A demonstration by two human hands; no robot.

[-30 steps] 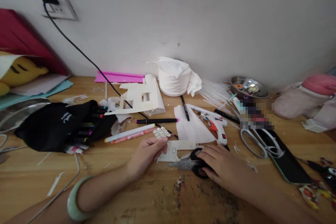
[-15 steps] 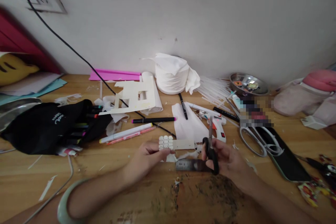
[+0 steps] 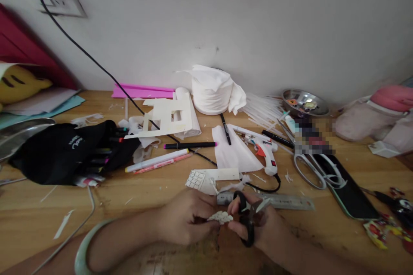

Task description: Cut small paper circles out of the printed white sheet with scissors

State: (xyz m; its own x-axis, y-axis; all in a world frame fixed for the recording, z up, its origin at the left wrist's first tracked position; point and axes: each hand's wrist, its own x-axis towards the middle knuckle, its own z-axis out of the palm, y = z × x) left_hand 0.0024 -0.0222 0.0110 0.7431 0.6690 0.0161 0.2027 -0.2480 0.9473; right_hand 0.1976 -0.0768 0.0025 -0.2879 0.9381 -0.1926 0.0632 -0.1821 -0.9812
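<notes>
At lower centre of the frame, the left hand (image 3: 185,217) clamps its fingers on the left end of a small white bumpy piece (image 3: 222,217), presumably to leave the bumps exposed. The right hand (image 3: 272,230) has its fingers closed around black-handled scissors (image 3: 248,233), blades turned away from the piece, which seems to free the fingertips near its right edge; whether they pinch it is unclear. A metal ruler (image 3: 290,202) lies just beyond.

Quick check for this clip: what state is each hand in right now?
Left hand: closed, pinching the small white bumpy piece.
Right hand: closed on the black-handled scissors; whether it also touches the piece can't be told.
</notes>
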